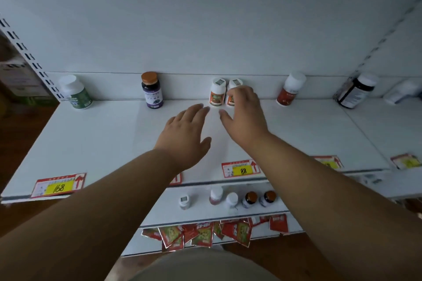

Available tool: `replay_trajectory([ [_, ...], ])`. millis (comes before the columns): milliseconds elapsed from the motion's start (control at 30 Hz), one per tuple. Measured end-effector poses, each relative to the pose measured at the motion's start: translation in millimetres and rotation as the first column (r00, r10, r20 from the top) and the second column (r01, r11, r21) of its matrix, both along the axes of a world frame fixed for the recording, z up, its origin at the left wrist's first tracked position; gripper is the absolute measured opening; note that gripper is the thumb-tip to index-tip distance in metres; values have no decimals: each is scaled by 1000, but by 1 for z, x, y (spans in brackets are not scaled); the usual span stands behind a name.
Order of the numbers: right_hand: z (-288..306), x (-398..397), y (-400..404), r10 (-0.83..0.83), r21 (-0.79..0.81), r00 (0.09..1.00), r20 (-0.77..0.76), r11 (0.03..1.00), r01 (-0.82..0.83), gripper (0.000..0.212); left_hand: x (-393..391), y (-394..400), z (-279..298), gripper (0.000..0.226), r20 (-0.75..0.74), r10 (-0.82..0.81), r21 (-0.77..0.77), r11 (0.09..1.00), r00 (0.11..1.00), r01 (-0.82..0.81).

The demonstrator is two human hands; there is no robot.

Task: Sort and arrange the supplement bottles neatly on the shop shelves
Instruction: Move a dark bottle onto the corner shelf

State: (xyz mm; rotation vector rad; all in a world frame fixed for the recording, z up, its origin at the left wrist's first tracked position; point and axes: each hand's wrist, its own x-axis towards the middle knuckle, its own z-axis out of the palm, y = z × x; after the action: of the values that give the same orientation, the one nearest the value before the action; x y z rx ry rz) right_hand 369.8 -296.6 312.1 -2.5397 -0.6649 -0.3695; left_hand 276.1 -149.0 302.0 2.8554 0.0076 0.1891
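Along the back of the white shelf [102, 134] stand a green-labelled white bottle [76, 92], a dark purple bottle with an orange cap [152, 90], two white orange-labelled bottles side by side [217, 92], a red-labelled white bottle [290, 89] and a dark bottle with a white cap [356, 91]. My right hand [245, 114] reaches over the right one of the orange-labelled pair, fingers spread, partly hiding it. My left hand [186, 134] hovers flat and open above the shelf, just in front of that pair.
Red and yellow price tags [58, 186] line the shelf's front edge. A lower shelf holds several small bottles [230, 199], with red packets [201, 234] below. A white object lies at the far right [402, 92]. Slotted uprights stand at both sides.
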Motion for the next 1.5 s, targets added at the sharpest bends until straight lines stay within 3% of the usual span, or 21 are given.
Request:
replay_trajectory([
  [200, 7, -114, 56, 38, 164, 998, -56, 986, -28, 38, -121, 69, -11, 67, 11, 23, -76, 997, 1000, -22],
  [433, -2, -214, 129, 232, 164, 957, -172, 965, -204, 28, -232, 116, -28, 59, -28, 155, -60, 986, 988, -156],
  [667, -39, -257, 166, 368, 122, 873, -321, 930, -347, 22, -278, 136, -79, 59, -136, 282, 56, 959, 950, -277],
  [900, -162, -252, 201, 378, -2, 813, -443, 906, -423, 30, -266, 166, -192, 63, -227, 344, 17, 937, 911, -349],
  [1200, -323, -187, 269, 269, -159, 847, -458, 913, -376, 40, -227, 210, -329, 68, -261, 470, -111, 853, 843, -510],
  [1500, -442, -139, 327, 169, -36, 851, -498, 976, -215, 65, -194, 234, -405, 66, -242, 467, -165, 844, 850, -511],
])
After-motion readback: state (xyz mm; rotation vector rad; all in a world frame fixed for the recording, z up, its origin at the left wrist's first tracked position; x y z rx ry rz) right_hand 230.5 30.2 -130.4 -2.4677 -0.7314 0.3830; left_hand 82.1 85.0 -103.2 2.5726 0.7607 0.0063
